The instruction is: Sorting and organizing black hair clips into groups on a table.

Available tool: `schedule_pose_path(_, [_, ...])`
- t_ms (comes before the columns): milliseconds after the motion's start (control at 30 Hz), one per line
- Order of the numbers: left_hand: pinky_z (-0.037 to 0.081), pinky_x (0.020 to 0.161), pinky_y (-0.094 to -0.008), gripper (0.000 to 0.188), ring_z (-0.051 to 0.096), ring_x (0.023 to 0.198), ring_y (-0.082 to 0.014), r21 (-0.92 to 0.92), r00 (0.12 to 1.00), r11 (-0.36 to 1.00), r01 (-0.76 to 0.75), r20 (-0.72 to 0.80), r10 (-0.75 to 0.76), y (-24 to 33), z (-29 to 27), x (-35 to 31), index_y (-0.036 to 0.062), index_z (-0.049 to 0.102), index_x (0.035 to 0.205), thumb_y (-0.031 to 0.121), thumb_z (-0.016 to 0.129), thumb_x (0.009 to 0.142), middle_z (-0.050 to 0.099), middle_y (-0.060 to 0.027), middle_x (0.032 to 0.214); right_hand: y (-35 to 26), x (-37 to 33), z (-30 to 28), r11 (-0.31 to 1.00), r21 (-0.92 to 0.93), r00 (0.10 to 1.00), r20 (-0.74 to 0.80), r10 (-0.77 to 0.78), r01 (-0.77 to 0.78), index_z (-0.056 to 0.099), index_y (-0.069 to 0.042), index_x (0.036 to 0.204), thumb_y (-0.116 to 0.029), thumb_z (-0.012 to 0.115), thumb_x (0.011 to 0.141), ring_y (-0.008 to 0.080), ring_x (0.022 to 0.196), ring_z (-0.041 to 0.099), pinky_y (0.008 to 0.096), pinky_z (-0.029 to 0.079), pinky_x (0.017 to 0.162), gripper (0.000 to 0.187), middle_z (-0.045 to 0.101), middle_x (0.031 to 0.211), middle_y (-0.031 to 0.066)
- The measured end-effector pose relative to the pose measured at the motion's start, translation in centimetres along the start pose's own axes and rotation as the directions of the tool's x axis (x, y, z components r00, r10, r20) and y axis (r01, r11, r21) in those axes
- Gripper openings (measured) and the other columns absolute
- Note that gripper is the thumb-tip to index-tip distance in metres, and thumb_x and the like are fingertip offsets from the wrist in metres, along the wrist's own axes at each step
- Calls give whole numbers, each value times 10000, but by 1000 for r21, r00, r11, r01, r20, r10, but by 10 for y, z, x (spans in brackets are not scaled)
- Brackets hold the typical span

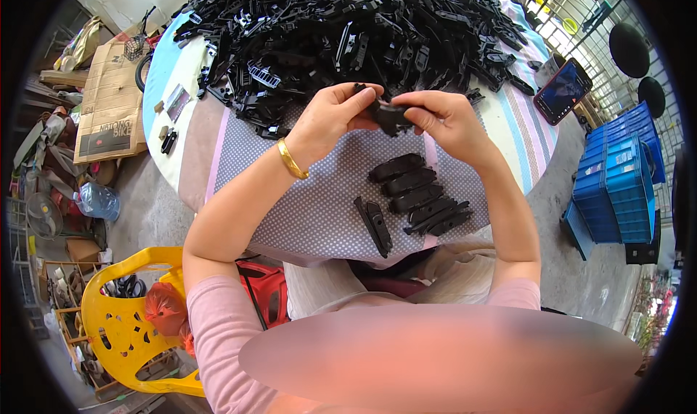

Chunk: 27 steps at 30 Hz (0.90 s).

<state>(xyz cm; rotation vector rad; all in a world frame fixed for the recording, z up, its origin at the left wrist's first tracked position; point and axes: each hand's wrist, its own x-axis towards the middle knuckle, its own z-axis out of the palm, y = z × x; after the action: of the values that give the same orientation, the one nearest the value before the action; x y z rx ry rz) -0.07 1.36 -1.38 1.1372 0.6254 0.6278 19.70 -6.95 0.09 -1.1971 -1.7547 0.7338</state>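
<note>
Between my two hands, over the table's middle, is a small black plastic part (392, 118). My left hand (335, 116) pinches its left end with thumb and fingers; a gold bracelet (292, 159) circles that wrist. The fingers of my right hand (444, 121) close on its right end. Nearer to me lies a row of several long black plastic pieces (415, 196), side by side. One more black piece (373, 227) lies apart, to the left of the row. A big heap of black plastic parts (312, 44) covers the far half of the table.
A patterned cloth covers the round table (254, 178). At its right edge stands a phone (563, 92). Blue crates (613, 189) are stacked on the floor to the right. A yellow chair (120, 316) with a red bag (164, 309) is at the lower left, near a cardboard box (112, 102).
</note>
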Motion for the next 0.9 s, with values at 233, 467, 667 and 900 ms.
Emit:
schedule_pose_path(233, [444,521,-193,309,538,613,-51,223,995,975,-27,-85,47,-4,7,-3,-23,618,959,258,662,838,613,-26,766,-5,-2,18,994,-38,995,18,-98,98,647,-5,946,-158,744,737,107,735,606,217,476,626,277,646,852,66])
schedule_pose_path(467, [530,600,-232,297,626,690,-116,188,999,982,-32,18,29,3,4,-6,-53,582,1030,189,625,863,642,-83,833,-8,-4,26,948,-303,969,-184,-163,102,637,3,870,-168,757,725,89,602,548,218,439,527,254,621,772,39])
schedule_pose_path(667, [524,741,-244,430,631,808,-135,538,978,817,-207,121,168,8,11,-11,-59,523,1178,56,664,789,644,-114,951,3,-4,21,989,-151,963,-268,-31,-10,639,3,847,-171,749,736,76,597,543,201,438,536,234,609,763,41])
schedule_pose_path(900, [504,726,-239,394,635,800,-132,726,920,576,-375,218,324,11,10,-14,-27,584,1110,-10,667,725,662,-128,919,4,0,11,859,-459,913,-206,-352,227,611,-14,1035,-245,779,631,320,957,562,378,402,885,494,631,924,119])
